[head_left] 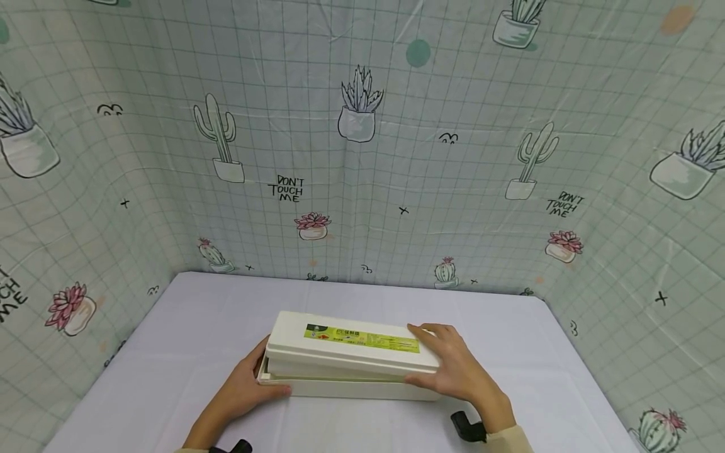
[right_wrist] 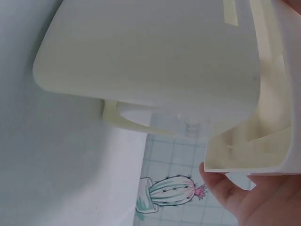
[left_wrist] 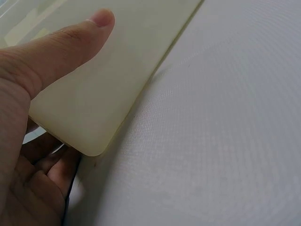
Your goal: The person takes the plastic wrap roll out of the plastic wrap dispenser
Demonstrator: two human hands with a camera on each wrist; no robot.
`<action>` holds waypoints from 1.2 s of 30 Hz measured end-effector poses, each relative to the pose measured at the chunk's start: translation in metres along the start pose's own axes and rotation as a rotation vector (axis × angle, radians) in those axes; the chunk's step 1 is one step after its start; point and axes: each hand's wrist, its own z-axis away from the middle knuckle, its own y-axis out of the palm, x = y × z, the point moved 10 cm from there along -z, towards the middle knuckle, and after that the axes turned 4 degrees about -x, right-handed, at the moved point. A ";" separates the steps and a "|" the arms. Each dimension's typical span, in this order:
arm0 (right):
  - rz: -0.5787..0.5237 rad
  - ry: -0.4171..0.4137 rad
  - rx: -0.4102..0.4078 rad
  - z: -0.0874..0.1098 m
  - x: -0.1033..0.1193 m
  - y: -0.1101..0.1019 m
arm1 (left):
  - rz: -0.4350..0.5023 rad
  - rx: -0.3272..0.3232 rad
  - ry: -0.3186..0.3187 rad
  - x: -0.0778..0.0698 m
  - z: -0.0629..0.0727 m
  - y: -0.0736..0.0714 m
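A long cream-white plastic box, a cling film dispenser by its label, sits on the table in the head view. Its base (head_left: pixel 362 390) lies along the bottom, and the lid (head_left: pixel 287 332) with a green-yellow label (head_left: pixel 362 338) is lifted above it, leaving a gap. My left hand (head_left: pixel 249 382) grips the base's left end, thumb on the front wall (left_wrist: pixel 94 103) in the left wrist view. At the other end my right hand (head_left: pixel 453 366) holds the lid, thumb in front, fingers over the top. The right wrist view shows the lid's hollow inside (right_wrist: pixel 270 146); film inside cannot be made out.
A white-covered table (head_left: pixel 198 321) bears the box. Behind and at both sides hangs a checked cloth (head_left: pixel 396 170) printed with potted cacti. Black wrist mounts (head_left: pixel 469 426) show below the hands.
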 end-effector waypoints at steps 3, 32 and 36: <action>0.002 -0.006 -0.008 0.000 -0.001 -0.002 | 0.001 0.001 0.000 0.000 0.000 0.000; 0.043 0.020 -0.077 0.000 -0.029 -0.029 | 0.036 0.013 -0.029 -0.002 0.000 0.002; 0.050 0.026 -0.088 0.000 -0.034 -0.034 | 0.029 0.009 -0.034 -0.002 0.001 0.002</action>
